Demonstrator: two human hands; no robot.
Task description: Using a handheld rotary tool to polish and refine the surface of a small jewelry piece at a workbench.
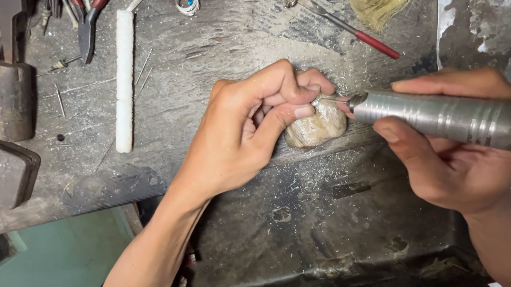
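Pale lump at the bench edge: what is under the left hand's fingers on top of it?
The left hand pinches over the pale lump, where the rotary tool tip meets it. Whatever the fingers hold is covered.

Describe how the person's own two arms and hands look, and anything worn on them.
Both arms are bare from the hands to the bottom edge of the picture: no sleeves show. The left hand and right hand wear no gloves, and no rings, watch or bracelet can be seen. The fingernails are short and unpainted, and pale dust shows on some fingers.
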